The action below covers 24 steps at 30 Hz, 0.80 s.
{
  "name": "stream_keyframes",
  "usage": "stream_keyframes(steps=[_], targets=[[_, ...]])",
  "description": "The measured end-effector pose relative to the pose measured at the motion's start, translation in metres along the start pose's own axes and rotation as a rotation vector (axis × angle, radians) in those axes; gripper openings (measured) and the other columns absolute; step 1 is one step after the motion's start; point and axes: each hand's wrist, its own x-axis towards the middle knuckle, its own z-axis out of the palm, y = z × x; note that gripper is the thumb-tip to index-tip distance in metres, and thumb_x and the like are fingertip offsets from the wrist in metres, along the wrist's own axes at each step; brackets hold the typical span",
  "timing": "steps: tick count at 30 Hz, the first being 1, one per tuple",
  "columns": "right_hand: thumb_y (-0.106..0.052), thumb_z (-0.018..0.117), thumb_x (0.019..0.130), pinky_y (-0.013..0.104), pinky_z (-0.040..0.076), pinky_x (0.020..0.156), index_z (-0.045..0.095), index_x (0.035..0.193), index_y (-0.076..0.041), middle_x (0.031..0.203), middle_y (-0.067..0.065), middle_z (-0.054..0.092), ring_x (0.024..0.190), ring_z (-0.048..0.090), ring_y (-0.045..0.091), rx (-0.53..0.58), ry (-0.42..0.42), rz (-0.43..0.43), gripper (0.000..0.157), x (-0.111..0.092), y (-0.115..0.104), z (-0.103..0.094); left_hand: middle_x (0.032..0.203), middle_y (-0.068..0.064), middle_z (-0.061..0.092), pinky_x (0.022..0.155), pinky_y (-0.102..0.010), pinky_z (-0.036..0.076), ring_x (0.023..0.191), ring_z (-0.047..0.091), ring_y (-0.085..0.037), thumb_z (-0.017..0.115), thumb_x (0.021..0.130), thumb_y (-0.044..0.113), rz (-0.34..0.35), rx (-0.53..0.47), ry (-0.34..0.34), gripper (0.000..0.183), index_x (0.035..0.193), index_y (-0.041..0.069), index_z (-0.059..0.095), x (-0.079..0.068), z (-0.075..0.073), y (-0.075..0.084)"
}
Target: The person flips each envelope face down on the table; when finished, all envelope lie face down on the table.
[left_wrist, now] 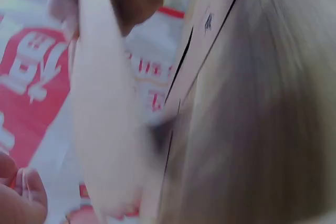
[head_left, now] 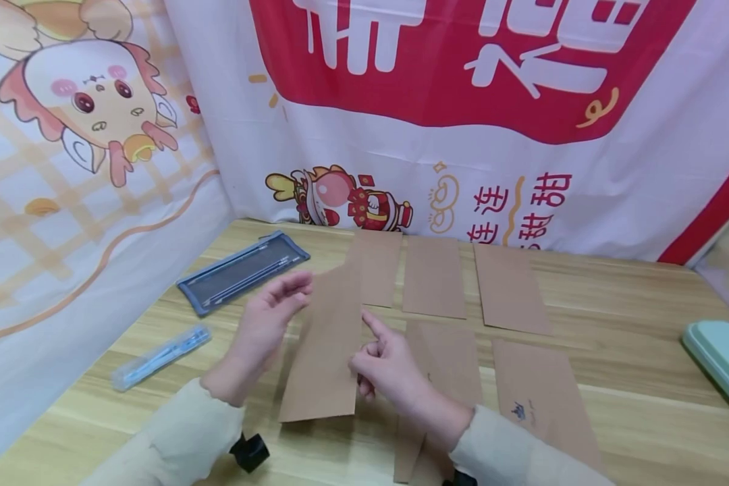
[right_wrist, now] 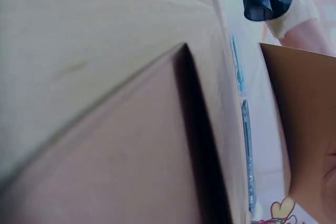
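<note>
Upright between my hands is a flat brown kraft paper bag (head_left: 328,344), lifted off the table and slightly bowed. My right hand (head_left: 391,364) grips its right edge, index finger stretched out; the left wrist view shows that hand's fingers and thumb on both sides of the bag (left_wrist: 105,108). Beside the bag's left side, my left hand (head_left: 270,317) has its fingers loosely bent and holds nothing. In the right wrist view the bag (right_wrist: 310,114) stands at the right. Under my right forearm lie overlapping brown bags (head_left: 449,351), partly hidden.
More brown bags lie flat (head_left: 434,277), one with a small dark print (head_left: 547,385). At the left are a dark mesh zip pouch (head_left: 243,270) and a clear case with blue contents (head_left: 160,358). A mint-green box (head_left: 723,364) stands at the right edge. Printed cloth hangs behind the table.
</note>
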Motion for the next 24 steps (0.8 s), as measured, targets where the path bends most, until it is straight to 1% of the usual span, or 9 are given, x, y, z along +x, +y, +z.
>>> stream_keyframes(steps=[2, 4, 6, 8, 10, 13, 18, 21, 24], targets=[[0.004, 0.052, 0.079, 0.019, 0.043, 0.043, 0.012, 0.149, -0.009, 0.057, -0.002, 0.05, 0.043, 0.047, 0.008, 0.058, -0.019, 0.006, 0.081, 0.0, 0.001, -0.002, 0.098, 0.007, 0.058, 0.084, -0.019, 0.048, 0.095, 0.055, -0.008, 0.045, 0.089, -0.009, -0.032, -0.027, 0.054, 0.04, 0.129, -0.005, 0.044, 0.0, -0.011, -0.005], [0.004, 0.052, 0.081, 0.018, 0.044, 0.044, 0.01, 0.149, -0.011, 0.058, -0.003, 0.049, 0.045, 0.047, 0.007, 0.116, -0.027, 0.011, 0.082, 0.001, 0.003, -0.005, 0.093, 0.008, 0.054, 0.08, -0.018, 0.047, 0.087, 0.052, -0.005, 0.043, 0.09, -0.007, -0.095, -0.048, 0.072, 0.04, 0.129, 0.001, 0.042, -0.002, -0.021, -0.011], [0.003, 0.053, 0.082, 0.017, 0.044, 0.046, 0.007, 0.149, -0.011, 0.061, -0.004, 0.05, 0.047, 0.048, 0.006, 0.163, -0.024, 0.012, 0.083, 0.002, 0.004, -0.008, 0.09, 0.006, 0.05, 0.077, -0.018, 0.046, 0.082, 0.05, -0.005, 0.043, 0.092, -0.002, -0.167, -0.067, 0.05, 0.039, 0.13, 0.005, 0.04, -0.005, -0.026, -0.017], [0.003, 0.053, 0.082, 0.016, 0.044, 0.046, 0.007, 0.15, -0.012, 0.063, -0.004, 0.051, 0.047, 0.048, 0.006, 0.192, -0.009, 0.019, 0.083, 0.003, 0.006, -0.01, 0.086, 0.006, 0.052, 0.075, -0.019, 0.047, 0.078, 0.051, -0.004, 0.043, 0.093, 0.001, -0.24, -0.082, 0.003, 0.041, 0.134, 0.005, 0.037, -0.008, -0.028, -0.023], [0.002, 0.053, 0.083, 0.015, 0.045, 0.047, 0.006, 0.15, -0.012, 0.064, -0.004, 0.053, 0.048, 0.049, 0.006, 0.213, 0.006, 0.029, 0.083, 0.004, 0.007, -0.012, 0.082, 0.007, 0.056, 0.072, -0.02, 0.049, 0.073, 0.055, -0.005, 0.044, 0.094, 0.004, -0.285, -0.098, -0.035, 0.044, 0.137, 0.004, 0.033, -0.011, -0.028, -0.028], [0.003, 0.053, 0.083, 0.015, 0.045, 0.047, 0.006, 0.15, -0.012, 0.065, -0.005, 0.055, 0.048, 0.049, 0.005, 0.244, 0.024, 0.043, 0.083, 0.006, 0.009, -0.013, 0.076, 0.008, 0.061, 0.067, -0.02, 0.051, 0.069, 0.058, -0.006, 0.045, 0.093, 0.004, -0.305, -0.1, -0.047, 0.048, 0.139, 0.003, 0.032, -0.013, -0.026, -0.033], [0.003, 0.055, 0.083, 0.016, 0.046, 0.048, 0.005, 0.15, -0.012, 0.064, -0.004, 0.056, 0.048, 0.051, 0.006, 0.25, 0.023, 0.062, 0.084, 0.007, 0.011, -0.016, 0.08, 0.008, 0.063, 0.066, -0.02, 0.052, 0.069, 0.059, -0.005, 0.048, 0.092, 0.003, -0.289, -0.091, -0.042, 0.049, 0.139, 0.001, 0.033, -0.013, -0.025, -0.035], [0.002, 0.057, 0.083, 0.018, 0.048, 0.05, 0.006, 0.149, -0.012, 0.064, -0.002, 0.057, 0.05, 0.053, 0.008, 0.189, 0.004, 0.075, 0.085, 0.007, 0.01, -0.019, 0.078, 0.009, 0.063, 0.067, -0.018, 0.051, 0.07, 0.058, -0.004, 0.048, 0.092, 0.001, -0.277, -0.084, -0.048, 0.05, 0.139, -0.001, 0.033, -0.013, -0.026, -0.034], [0.001, 0.06, 0.083, 0.02, 0.05, 0.051, 0.005, 0.149, -0.009, 0.063, 0.0, 0.058, 0.049, 0.054, 0.009, 0.099, -0.015, 0.101, 0.086, 0.006, 0.007, -0.022, 0.077, 0.009, 0.062, 0.068, -0.018, 0.05, 0.07, 0.057, -0.004, 0.049, 0.09, -0.001, -0.267, -0.035, -0.074, 0.053, 0.14, -0.001, 0.031, -0.012, -0.03, -0.032]])
